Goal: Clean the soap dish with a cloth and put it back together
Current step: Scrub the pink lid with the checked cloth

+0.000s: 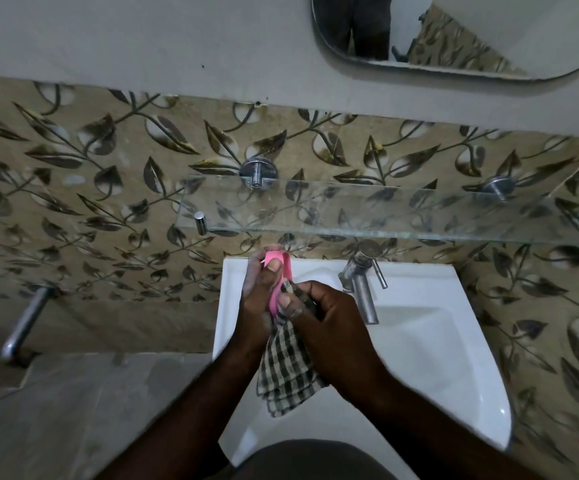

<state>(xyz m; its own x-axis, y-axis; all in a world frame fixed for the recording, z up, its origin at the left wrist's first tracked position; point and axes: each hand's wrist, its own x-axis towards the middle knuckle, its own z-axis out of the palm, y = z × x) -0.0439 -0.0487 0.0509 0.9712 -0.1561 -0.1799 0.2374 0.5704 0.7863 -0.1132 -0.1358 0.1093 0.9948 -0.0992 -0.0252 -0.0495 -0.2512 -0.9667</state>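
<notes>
Head view. Nearest the lens: a dark rounded shape at the bottom edge, probably the person's clothing; both forearms reach forward from it over the white sink (454, 393).

Left hand (262, 306): grip clenched on a pink soap dish part (282, 271), held edge-on above the sink's back left corner. Thumb lies flat across its near face; fingers wrap behind. Whitish film on the fingers, possibly soap residue. Which piece of the dish this is (tray or insert), I cannot tell; no second piece is in view.

Right hand (329, 320): grip closed on a bunched checked cloth (286, 372). The bunched end is pressed against the lower end of the pink part; the loose tail hangs down between the wrists.

Relation: pink part and cloth are touching, the two hands just beside each other, the part in the left grip and above the right grip.

Surroundings: tap (362, 282) just right of the hands, no water seen running. Glass shelf (367, 213) above, nothing visible on it. Mirror (454, 36) at top.

Judgement on step: wiping phase, mid-task. Reassembly not begun, since only one pink piece shows.

Next move calls for: steady left hold while the cloth is drawn along the part's faces and edges, turning the part to reach the hidden side. Part looks thin and possibly slick, so a firm pinch is advisable. Then locate the other piece.
</notes>
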